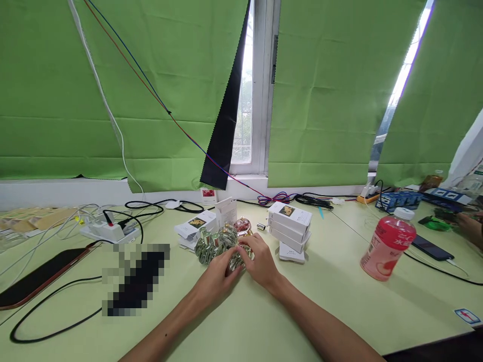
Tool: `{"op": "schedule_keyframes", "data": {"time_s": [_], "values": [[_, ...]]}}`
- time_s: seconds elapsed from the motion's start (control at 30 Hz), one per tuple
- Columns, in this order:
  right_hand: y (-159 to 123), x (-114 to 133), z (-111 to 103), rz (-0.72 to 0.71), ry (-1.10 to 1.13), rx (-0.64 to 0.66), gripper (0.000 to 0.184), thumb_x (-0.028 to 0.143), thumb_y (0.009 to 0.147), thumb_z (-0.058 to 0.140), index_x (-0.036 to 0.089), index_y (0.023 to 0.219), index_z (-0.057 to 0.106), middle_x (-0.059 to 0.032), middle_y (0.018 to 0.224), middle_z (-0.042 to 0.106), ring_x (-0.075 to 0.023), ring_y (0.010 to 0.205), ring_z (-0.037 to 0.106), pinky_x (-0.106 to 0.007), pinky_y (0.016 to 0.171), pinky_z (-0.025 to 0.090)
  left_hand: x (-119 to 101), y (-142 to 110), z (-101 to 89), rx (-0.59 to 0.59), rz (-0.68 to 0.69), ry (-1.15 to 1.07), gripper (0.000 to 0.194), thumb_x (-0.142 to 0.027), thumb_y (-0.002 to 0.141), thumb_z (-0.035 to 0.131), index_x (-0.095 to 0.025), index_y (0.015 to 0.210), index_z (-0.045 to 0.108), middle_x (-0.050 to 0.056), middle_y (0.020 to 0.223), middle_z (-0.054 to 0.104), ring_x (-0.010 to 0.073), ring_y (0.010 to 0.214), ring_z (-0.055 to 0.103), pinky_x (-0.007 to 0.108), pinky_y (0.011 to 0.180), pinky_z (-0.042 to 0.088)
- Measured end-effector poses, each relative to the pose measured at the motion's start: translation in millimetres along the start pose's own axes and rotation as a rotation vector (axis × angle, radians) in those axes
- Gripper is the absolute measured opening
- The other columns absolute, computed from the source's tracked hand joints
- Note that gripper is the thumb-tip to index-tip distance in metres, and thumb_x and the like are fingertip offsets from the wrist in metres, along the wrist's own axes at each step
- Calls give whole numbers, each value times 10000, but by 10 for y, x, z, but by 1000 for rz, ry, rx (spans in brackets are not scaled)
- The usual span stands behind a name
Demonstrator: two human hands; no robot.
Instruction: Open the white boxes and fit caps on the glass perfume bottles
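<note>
My left hand (216, 275) and my right hand (259, 259) meet over the table. Their fingers are closed on a silvery coil of thin wire (235, 259), partly hidden by them. Just beyond, several similar wire coils (205, 253) lie grouped together, with shiny silver cylinders (216, 240) standing up among them. A reddish coil with gold-coloured parts (242, 226) sits behind my fingers. To its right lies a small silver cylinder (260, 227).
A stack of white boxes (290, 216) stands right of my hands; more white boxes (196, 226) lie left. Further right is a pink drink bottle (388, 246). Phones, cables and a power strip (109, 232) lie around. Another person's hand (470, 223) shows at far right.
</note>
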State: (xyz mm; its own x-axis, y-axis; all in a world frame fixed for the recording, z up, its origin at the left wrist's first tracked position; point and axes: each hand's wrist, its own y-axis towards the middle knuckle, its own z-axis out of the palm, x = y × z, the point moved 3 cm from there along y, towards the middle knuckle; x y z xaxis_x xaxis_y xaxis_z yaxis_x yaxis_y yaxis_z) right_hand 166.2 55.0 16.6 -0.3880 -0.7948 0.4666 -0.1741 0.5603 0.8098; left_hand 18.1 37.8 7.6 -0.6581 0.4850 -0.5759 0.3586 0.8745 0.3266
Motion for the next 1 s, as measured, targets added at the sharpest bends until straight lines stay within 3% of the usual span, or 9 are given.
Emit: {"op": "schedule_keyframes", "data": {"time_s": [0.43, 1.0], "values": [[6, 2, 3, 0, -1, 10, 118, 156, 961, 544, 207, 963, 651, -65, 898, 706, -221, 865, 594, -344, 768, 511, 30, -3, 14, -6, -6, 7, 402, -323, 918, 535, -169, 1288, 573, 11, 770, 662, 145, 558, 544, 261, 579, 427], [16, 10, -3, -11, -10, 7, 112, 157, 957, 553, 213, 951, 649, -61, 885, 708, -217, 844, 590, -333, 750, 510, 23, -4, 10, -4, -18, 3, 387, -335, 921, 527, -169, 1266, 581, 14, 773, 665, 145, 557, 543, 254, 553, 409]]}}
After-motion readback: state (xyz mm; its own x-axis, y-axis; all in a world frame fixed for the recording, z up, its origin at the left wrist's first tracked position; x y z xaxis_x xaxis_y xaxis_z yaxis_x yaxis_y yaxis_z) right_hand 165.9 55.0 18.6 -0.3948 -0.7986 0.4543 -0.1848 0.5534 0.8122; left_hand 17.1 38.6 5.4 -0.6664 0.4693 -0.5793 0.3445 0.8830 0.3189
